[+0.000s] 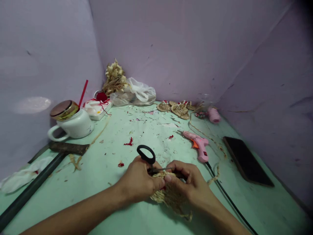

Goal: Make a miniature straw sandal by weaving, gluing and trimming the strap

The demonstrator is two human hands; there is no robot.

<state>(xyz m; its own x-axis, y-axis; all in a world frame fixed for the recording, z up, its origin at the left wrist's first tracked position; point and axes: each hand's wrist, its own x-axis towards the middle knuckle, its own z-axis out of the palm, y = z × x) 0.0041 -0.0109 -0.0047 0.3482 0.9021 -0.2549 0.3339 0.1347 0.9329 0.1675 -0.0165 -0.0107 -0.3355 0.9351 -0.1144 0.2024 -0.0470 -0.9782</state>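
Observation:
My left hand is closed around a pair of scissors, one black finger loop sticking up above the knuckles. The blades point right, toward the fingers of my right hand. Below them hangs a woven straw piece with a loose braided end trailing down. My right thumb and fingers pinch its upper edge, and my left thumb presses against it too. A bit of red shows between the thumbs. How far apart the blades are is hidden by my fingers.
Right of my hands lie a pink glue gun with a black cord and a phone. On the left are a hammer and a lidded white mug. Woven pieces, a pink thread spool and a plastic bag sit behind.

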